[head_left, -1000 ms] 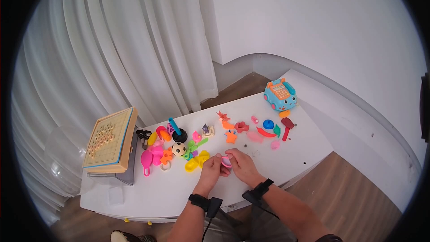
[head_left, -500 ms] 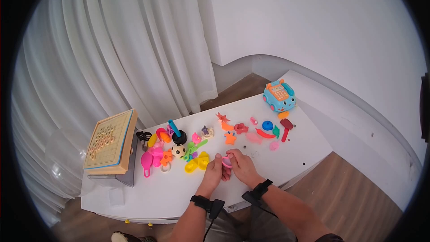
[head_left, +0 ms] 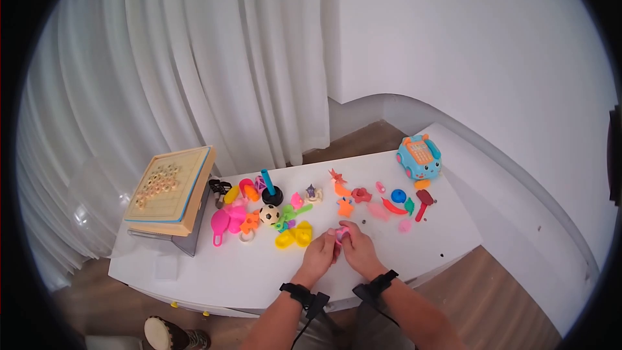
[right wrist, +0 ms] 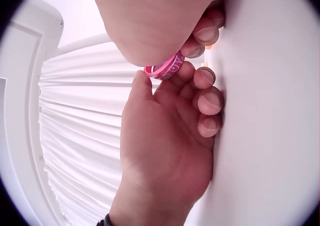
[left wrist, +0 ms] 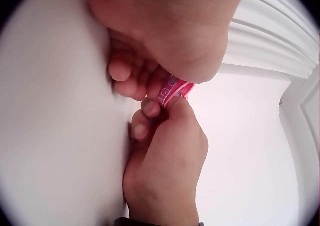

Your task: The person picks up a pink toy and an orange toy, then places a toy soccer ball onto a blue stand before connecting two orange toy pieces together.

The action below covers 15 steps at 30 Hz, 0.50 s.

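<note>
Above the near edge of the white table, both hands hold a pink ring-shaped band with white swirls [left wrist: 170,92] between them. My left hand [head_left: 317,255] pinches its left side, and my right hand [head_left: 360,251] grips the opposite side with thumb and fingers. In the right wrist view, the band [right wrist: 169,69] shows between the fingers, its rim bright pink. Most of it is hidden by the hands in the head view. A yellow toy mold [head_left: 295,236] lies just left of the left hand.
Small toys lie across the table, among them a football [head_left: 269,214], a pink toy pan [head_left: 220,223] and a red hammer [head_left: 424,202]. A blue toy phone [head_left: 420,157] stands at the far right. At the left, a chess board [head_left: 170,188] rests on a grey box.
My hands have drawn closer together around the pink band, covering more of it. The head view has turned, so the table appears shifted.
</note>
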Each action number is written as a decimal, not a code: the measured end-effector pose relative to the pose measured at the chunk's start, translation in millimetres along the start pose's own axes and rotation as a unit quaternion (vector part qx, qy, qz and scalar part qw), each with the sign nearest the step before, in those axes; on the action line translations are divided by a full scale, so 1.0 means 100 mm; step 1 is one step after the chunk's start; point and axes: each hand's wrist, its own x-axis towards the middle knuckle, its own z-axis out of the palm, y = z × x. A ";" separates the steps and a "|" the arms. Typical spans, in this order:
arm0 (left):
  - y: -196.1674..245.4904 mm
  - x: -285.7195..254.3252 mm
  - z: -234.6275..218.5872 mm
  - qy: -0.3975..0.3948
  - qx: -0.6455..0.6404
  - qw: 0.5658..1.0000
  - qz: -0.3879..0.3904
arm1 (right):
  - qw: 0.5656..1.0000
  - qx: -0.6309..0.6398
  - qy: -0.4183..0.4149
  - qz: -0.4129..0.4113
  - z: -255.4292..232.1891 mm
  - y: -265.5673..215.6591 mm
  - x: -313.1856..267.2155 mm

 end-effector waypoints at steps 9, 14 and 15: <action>-0.12 -0.01 0.02 0.039 0.033 0.998 0.048 | 1.000 -0.023 -0.012 -0.009 0.00 -0.04 0.00; -0.02 -0.05 0.08 0.058 0.074 0.992 0.084 | 1.000 0.003 -0.009 -0.017 0.00 0.00 0.00; -0.02 -0.05 0.07 0.065 0.083 0.991 0.079 | 1.000 0.013 -0.008 -0.020 0.01 0.01 0.00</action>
